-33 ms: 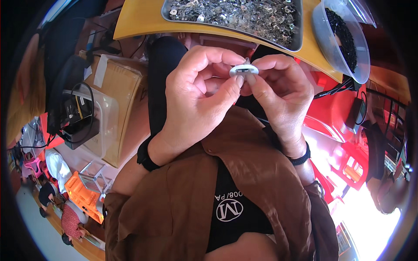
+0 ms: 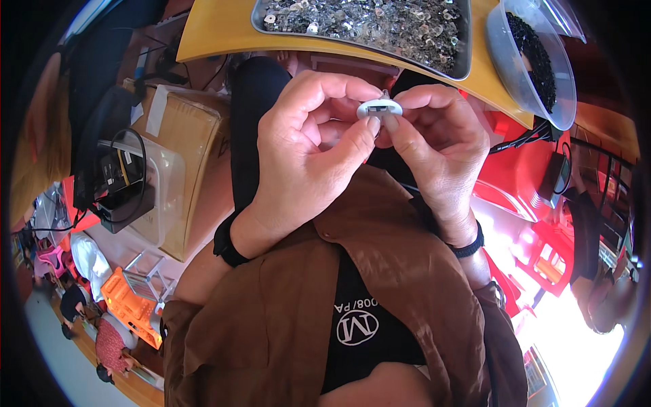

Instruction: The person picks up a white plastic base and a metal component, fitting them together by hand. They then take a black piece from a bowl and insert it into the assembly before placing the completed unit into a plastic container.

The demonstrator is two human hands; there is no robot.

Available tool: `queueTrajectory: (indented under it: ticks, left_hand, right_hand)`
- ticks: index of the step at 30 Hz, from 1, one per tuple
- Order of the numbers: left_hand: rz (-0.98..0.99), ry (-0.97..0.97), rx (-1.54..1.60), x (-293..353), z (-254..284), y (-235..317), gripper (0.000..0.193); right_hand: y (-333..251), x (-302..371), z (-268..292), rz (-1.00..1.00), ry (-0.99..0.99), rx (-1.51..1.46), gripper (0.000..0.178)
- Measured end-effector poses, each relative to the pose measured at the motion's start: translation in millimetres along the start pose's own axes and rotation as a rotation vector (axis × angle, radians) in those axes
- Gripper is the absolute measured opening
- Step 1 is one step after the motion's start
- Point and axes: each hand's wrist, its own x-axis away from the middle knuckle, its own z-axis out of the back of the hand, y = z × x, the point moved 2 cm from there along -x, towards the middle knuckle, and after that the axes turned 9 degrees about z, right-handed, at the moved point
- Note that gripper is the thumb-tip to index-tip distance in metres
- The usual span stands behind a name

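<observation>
Between my two hands, above my lap and just short of the table edge, is a small round white plastic piece (image 2: 380, 107) with a dark slot in its face and a clear nub on its far side. My left hand (image 2: 308, 139) pinches its left edge between thumb and forefinger. On the opposite edge my right hand (image 2: 437, 139) pinches it the same way, thumb on the near side. Both thumb tips almost meet at the slot. What lies behind the piece is hidden by the fingers.
A metal tray (image 2: 366, 42) full of small clear and metallic parts sits on the yellow table (image 2: 224, 30). A clear bowl (image 2: 566, 112) of black bits overhangs its right corner. At left stand a cardboard box (image 2: 203, 136) and a clear bin (image 2: 169, 183). Red stools (image 2: 505, 180) are at right.
</observation>
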Motion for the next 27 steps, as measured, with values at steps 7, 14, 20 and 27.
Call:
queueTrajectory:
  ticks: [7, 14, 20, 27]
  left_hand:
    - [-0.091, 0.031, -0.108, -2, 1, -1, 0.018]
    - [-0.161, 0.032, -0.343, -1, 6, 4, 0.021]
    - [-0.269, 0.147, -0.383, -7, 5, 1, 0.019]
    - [0.143, -0.010, 0.043, -6, 12, 0, 0.028]
  right_hand:
    - [-4, 2, -4, 0.121, -0.013, 0.201, 0.019]
    - [-5, 0, -5, 0.360, -0.065, 0.381, 0.018]
    - [3, -2, -4, 0.345, -0.082, 0.284, 0.017]
    - [7, -7, 6, -0.078, -0.021, 0.044, 0.019]
